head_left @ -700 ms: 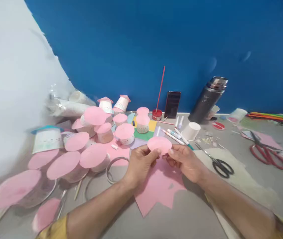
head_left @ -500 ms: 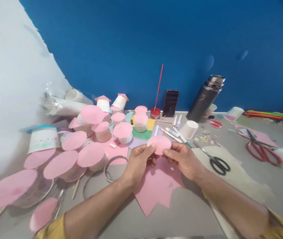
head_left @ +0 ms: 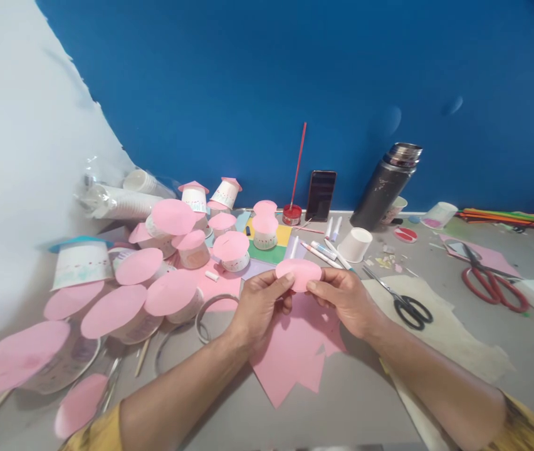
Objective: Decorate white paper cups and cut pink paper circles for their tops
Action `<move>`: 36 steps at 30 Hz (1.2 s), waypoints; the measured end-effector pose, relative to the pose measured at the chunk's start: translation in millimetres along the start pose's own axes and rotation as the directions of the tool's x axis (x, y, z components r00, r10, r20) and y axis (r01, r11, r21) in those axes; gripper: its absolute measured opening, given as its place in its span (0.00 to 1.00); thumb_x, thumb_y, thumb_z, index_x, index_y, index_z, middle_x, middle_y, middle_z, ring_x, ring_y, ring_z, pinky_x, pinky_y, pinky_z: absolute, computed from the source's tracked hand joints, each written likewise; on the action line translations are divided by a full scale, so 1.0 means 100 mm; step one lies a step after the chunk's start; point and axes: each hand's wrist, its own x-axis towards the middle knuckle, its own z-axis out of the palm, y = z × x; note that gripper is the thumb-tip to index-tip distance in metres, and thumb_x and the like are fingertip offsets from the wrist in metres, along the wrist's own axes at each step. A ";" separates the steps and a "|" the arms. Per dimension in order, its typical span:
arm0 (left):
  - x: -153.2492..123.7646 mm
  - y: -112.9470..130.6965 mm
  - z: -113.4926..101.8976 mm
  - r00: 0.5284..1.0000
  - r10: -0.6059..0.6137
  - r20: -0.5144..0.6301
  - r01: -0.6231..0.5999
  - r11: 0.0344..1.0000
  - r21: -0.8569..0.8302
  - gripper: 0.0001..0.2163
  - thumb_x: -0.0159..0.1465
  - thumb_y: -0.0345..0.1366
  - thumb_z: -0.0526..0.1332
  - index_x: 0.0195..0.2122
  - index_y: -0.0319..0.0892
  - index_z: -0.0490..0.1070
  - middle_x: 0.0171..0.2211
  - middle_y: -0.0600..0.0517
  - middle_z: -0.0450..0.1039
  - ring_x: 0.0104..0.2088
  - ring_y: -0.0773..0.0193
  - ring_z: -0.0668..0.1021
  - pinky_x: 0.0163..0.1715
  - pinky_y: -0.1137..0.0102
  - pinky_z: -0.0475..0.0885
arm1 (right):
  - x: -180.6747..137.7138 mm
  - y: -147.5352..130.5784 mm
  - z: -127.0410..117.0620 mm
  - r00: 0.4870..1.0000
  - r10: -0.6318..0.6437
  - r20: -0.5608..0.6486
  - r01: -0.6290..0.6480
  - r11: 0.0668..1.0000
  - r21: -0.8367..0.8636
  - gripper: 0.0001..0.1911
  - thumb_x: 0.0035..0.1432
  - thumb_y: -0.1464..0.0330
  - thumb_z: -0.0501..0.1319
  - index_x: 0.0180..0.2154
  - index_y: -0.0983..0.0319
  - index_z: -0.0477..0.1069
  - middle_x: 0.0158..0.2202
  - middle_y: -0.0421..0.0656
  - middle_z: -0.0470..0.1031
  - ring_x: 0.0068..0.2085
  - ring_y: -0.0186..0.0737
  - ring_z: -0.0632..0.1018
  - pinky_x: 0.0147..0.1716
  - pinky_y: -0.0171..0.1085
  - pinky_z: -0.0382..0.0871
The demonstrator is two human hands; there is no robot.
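While both hands meet just below the middle of the frame, a pink paper circle (head_left: pixel 298 274) is held between them, lifted off the table (head_left: pixel 365 401) and tilted so its flat face shows toward the camera. The left hand (head_left: pixel 260 304) pinches the circle's left edge with thumb and fingers closed narrowly on it, and the right hand (head_left: pixel 346 300) pinches the right edge in the same way. Gripping only the rim from both sides probably keeps the thin paper flat and its face unhidden. Directly beneath the hands lies a pink paper sheet (head_left: pixel 295 363) with jagged cut edges, flat on the table. Black scissors (head_left: pixel 410 310) rest just right of the right hand on a pale sheet, handy to that hand, while red scissors (head_left: pixel 495 288) lie well apart at the right edge. At the left of the frame stands a crowd of paper cups capped with pink circles (head_left: pixel 173 294), packed close together, with a tape ring (head_left: pixel 213 310) near the left hand. Behind the circle lie several markers (head_left: pixel 328 254) and an upturned white cup (head_left: pixel 358 244). Farther back, against the blue wall, stand a phone (head_left: pixel 320 195), a dark flask (head_left: pixel 384 188) and a small red pot (head_left: pixel 292 214) with a thin stick rising from it.
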 end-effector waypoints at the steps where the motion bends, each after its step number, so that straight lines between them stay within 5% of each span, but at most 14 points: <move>1: 0.00 0.00 0.00 1.000 0.001 0.001 -0.001 1.000 0.013 0.14 0.56 0.44 0.75 0.28 0.37 0.78 0.22 0.54 0.70 0.21 0.73 0.70 0.23 0.77 0.63 | 0.00 0.00 0.00 1.000 0.002 -0.002 -0.002 1.000 0.002 0.14 0.49 0.57 0.70 0.26 0.62 0.78 0.18 0.36 0.67 0.21 0.31 0.64 0.21 0.34 0.54; 15: 0.00 0.08 0.03 0.999 -0.055 0.003 0.054 0.996 0.077 0.16 0.50 0.44 0.77 0.24 0.38 0.76 0.22 0.54 0.72 0.19 0.72 0.71 0.22 0.74 0.65 | 0.00 -0.01 -0.01 0.999 -0.039 -0.005 0.039 0.999 -0.002 0.15 0.50 0.56 0.71 0.25 0.61 0.77 0.18 0.36 0.67 0.22 0.31 0.64 0.23 0.35 0.55; 24: 0.02 0.07 0.01 0.999 -0.005 -0.031 0.010 0.986 0.164 0.14 0.54 0.43 0.74 0.24 0.39 0.74 0.19 0.55 0.70 0.20 0.73 0.68 0.23 0.75 0.61 | 0.04 0.03 -0.04 0.996 -0.043 0.078 0.030 0.986 0.161 0.29 0.56 0.42 0.68 0.26 0.62 0.75 0.20 0.39 0.70 0.23 0.33 0.67 0.26 0.36 0.57; 36: -0.02 0.13 0.03 1.000 -0.011 -0.007 0.013 0.972 0.235 0.16 0.53 0.46 0.75 0.23 0.38 0.76 0.19 0.52 0.73 0.21 0.69 0.71 0.25 0.72 0.67 | 0.02 -0.06 0.00 0.996 -0.091 0.010 0.090 0.994 0.057 0.29 0.51 0.42 0.70 0.21 0.59 0.69 0.18 0.36 0.66 0.23 0.32 0.63 0.26 0.37 0.57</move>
